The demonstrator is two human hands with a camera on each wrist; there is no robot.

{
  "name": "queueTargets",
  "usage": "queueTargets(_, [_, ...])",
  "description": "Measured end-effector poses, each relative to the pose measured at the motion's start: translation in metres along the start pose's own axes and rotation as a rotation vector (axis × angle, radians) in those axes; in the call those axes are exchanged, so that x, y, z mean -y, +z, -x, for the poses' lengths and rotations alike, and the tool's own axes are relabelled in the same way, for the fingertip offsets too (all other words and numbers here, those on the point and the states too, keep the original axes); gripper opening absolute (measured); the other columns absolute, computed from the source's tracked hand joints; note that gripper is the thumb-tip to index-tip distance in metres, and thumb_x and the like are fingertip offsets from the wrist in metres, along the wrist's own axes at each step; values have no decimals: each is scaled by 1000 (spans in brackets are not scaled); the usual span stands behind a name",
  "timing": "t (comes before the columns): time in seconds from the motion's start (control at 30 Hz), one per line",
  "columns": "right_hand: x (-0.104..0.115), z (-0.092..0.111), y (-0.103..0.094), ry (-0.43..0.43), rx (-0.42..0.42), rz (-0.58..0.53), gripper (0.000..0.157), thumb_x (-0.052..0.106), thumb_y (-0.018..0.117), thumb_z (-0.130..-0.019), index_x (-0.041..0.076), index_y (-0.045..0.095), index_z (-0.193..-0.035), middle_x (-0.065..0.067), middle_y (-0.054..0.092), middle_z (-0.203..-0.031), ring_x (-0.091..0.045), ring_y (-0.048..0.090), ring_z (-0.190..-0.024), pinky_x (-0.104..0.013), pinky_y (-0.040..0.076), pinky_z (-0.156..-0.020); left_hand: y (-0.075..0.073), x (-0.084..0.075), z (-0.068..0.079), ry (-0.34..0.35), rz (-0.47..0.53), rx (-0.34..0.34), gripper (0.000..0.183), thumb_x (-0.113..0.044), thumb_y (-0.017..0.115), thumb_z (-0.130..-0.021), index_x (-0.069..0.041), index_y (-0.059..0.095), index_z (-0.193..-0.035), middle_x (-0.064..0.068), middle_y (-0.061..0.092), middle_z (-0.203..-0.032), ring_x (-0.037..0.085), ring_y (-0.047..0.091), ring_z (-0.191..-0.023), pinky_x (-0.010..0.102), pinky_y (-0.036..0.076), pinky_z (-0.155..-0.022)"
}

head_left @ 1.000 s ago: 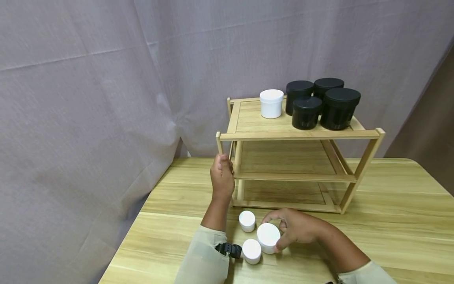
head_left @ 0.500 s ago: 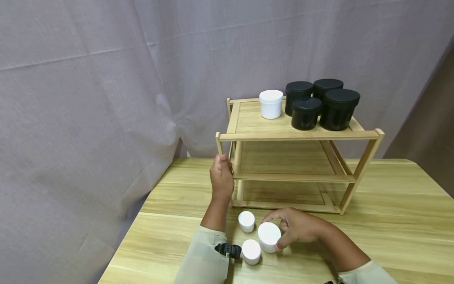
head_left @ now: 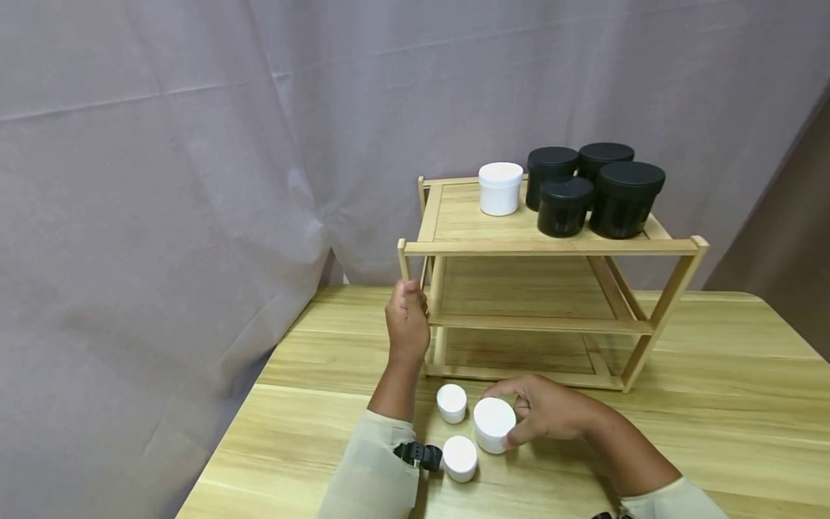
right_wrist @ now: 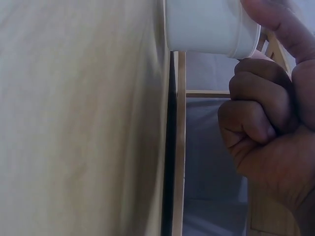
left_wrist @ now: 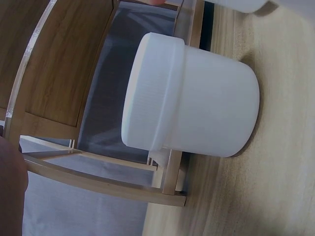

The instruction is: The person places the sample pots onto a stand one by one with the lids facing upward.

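My left hand grips the front left post of a three-tier wooden rack. Below the rack, my right hand pinches a lidded white jar between thumb and index finger. In the right wrist view the other fingers are curled beside that jar. Two smaller white jars stand to its left: one near the rack, the other closer to my body. A white jar stands large in the left wrist view, upright on the table.
On the rack's top shelf stand a white jar and several black jars, among them a short front one and a wide one. A grey curtain hangs behind the wooden table.
My right hand has shifted the white jar slightly away from my body, toward the rack. The left hand keeps its hold on the post, and the smaller jars stay put.
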State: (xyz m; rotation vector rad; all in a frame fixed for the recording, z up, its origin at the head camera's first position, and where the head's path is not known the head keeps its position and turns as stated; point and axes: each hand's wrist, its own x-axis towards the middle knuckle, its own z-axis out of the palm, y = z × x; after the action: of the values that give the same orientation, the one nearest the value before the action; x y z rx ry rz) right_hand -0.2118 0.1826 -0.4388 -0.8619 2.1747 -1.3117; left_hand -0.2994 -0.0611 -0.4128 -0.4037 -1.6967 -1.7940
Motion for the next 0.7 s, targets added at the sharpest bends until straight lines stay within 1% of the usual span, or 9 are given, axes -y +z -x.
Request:
queueTargets(0.13, [1,2,-3,9,5,-26,65,7,91,-81,-4,67,-140,15,37,-61,2,31,-52,-15,29,-50,2,0,0,6,-1,3,83,-79,34,-99,2,45,-85,-7,39,-65,4,35,-57,19,33,-53])
queueTargets(0.3, [6,4,-5,15,5,-36,68,7,90,-83,-4,64,-145,14,37,-59,2,31,-50,-15,29,-49,3,0,-1,7,-4,11,81,-78,34,-100,0,46,-85,-7,38,-65,4,35,-58,19,33,-54])
queueTargets(0.43, [14,5,-6,9,-17,5,72,10,91,-84,-5,62,-148,13,37,-59,2,32,-49,-15,29,-48,2,-2,-1,7,-12,0,82,-80,33,-99,-1,45,-83,-7,38,-64,4,35,-57,19,32,-53])
queueTargets(0.6, [27,8,-5,13,-79,90,70,16,94,-84,2,65,-146,11,39,-61,0,35,-51,-18,32,-49,1,-1,0,12,-23,-5,84,-82,33,-98,0,45,-84,-7,38,-64,4,34,-57,19,32,-53])
queueTargets(0.7, [35,9,-4,8,-105,127,67,19,94,-85,5,67,-145,12,38,-60,1,35,-52,-18,32,-49,1,-1,0,7,-22,-6,83,-82,33,-98,-1,45,-84,-7,38,-64,4,34,-57,19,32,-54])
